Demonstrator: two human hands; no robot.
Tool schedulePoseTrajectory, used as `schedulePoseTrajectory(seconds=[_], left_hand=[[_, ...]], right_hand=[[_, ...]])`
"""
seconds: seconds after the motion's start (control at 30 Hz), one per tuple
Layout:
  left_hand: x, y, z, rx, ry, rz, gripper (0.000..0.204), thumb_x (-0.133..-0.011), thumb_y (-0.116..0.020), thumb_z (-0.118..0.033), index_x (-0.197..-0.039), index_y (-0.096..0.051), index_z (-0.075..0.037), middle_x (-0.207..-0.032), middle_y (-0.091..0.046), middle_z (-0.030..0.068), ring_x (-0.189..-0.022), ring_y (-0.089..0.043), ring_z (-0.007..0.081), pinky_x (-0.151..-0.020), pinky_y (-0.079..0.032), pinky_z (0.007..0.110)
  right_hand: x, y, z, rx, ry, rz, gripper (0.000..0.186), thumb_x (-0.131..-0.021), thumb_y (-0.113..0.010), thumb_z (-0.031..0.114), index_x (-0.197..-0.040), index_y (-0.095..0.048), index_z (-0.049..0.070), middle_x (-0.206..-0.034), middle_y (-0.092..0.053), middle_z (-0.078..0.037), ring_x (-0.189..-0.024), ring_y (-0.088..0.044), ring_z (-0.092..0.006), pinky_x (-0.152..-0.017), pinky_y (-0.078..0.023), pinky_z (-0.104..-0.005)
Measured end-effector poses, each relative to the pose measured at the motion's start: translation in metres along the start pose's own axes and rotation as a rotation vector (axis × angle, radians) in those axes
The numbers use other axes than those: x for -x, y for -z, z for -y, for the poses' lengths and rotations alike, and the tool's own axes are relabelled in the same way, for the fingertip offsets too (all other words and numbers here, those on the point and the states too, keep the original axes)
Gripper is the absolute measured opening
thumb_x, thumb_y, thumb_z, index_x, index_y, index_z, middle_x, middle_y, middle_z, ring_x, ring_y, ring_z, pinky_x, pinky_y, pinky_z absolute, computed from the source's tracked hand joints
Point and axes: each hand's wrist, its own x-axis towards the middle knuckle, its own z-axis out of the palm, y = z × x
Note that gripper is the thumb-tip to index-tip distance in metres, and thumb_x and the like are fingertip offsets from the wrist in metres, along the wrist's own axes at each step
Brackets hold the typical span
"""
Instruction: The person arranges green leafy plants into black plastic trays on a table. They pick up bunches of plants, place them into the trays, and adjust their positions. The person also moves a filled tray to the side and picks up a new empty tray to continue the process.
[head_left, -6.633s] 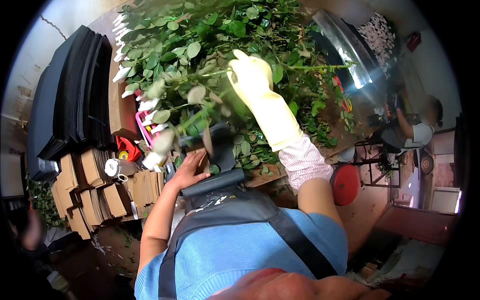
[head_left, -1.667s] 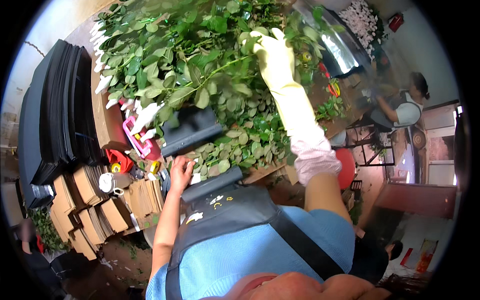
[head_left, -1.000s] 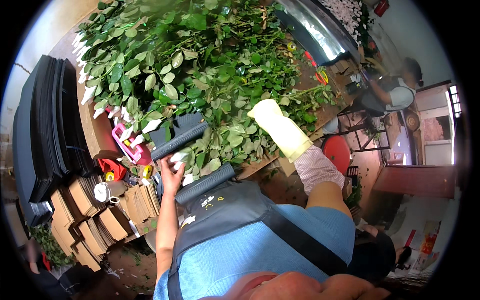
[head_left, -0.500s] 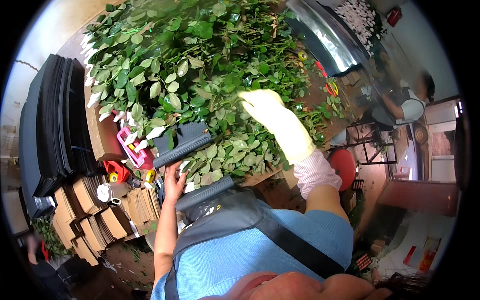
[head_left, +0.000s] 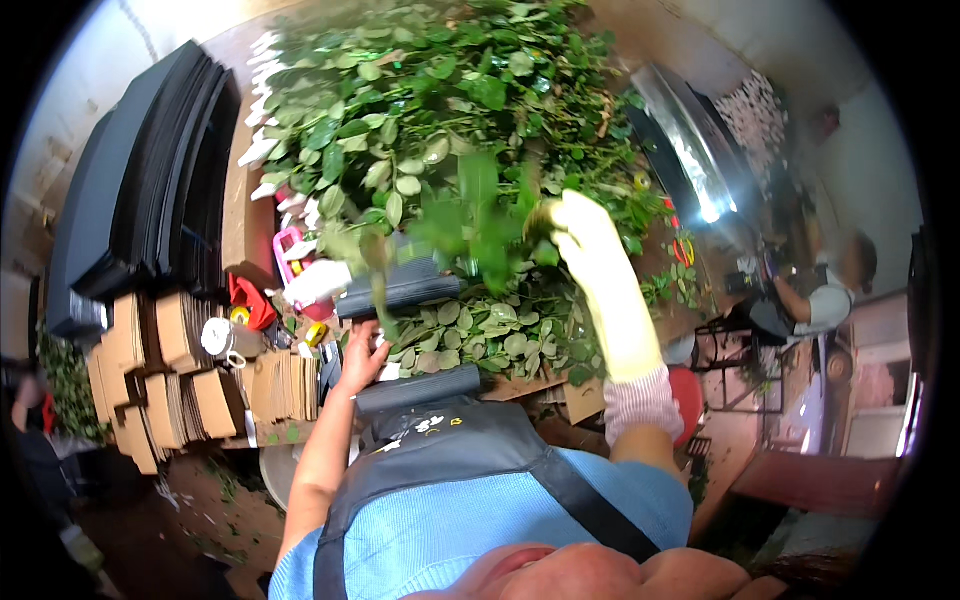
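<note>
My right hand [head_left: 580, 225], in a long yellow rubber glove, is closed on the stem end of a leafy rose stem [head_left: 480, 225], blurred by motion. That stem reaches left across the pile, and a white-covered head [head_left: 320, 284] shows at its far end. My bare left hand [head_left: 362, 360] lies at the near left with fingers and thumb apart, beside more leafy stems [head_left: 500, 335]. These lie between two dark ribbed rolls, the far one [head_left: 400, 292] and the near one [head_left: 420, 388]. Beyond spreads a large heap of leafy stems [head_left: 430, 100] with white-covered heads along its left edge.
Tall black sheets [head_left: 150, 180] and brown cardboard pieces [head_left: 280, 388] are stacked at the left, near a white cup [head_left: 222, 338] and a pink plastic holder [head_left: 290, 250]. Yellow-red scissors [head_left: 683, 250] lie at the right. A co-worker [head_left: 825, 300] sits beyond.
My right hand has lifted a leafy stem off the heap, gripping its end. My left hand stays by the near stems. The whole view has shifted slightly.
</note>
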Motion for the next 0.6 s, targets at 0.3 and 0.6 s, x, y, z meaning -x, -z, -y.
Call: schedulePoseTrajectory(seconds=[0.3,0.6], left_hand=[[-0.005,-0.009,-0.013,0.125,0.075,0.009,0.054,-0.077,-0.076,-0.015,-0.126,-0.057,-0.006,-0.111,-0.064,0.0203,-0.109,-0.061,0.0418,-0.095,-0.049,0.047],[0.006,-0.001,-0.004,0.020,0.066,-0.045,0.050,-0.077,-0.077,-0.017,-0.120,-0.058,-0.002,-0.104,-0.066,0.0228,-0.110,-0.060,0.0428,-0.094,-0.051,0.048]], right_hand=[[0.166,-0.120,-0.035,-0.925,-1.481,0.092,0.033,-0.096,-0.059,0.001,-0.128,-0.063,-0.005,-0.126,-0.069,-0.013,-0.115,-0.064,-0.0210,-0.099,-0.050,-0.0281],[0.003,-0.032,0.163,-0.047,-0.265,0.964,0.049,-0.096,-0.060,0.041,-0.138,-0.058,0.016,-0.110,-0.073,-0.015,-0.103,-0.069,-0.0336,-0.090,-0.054,-0.0445]])
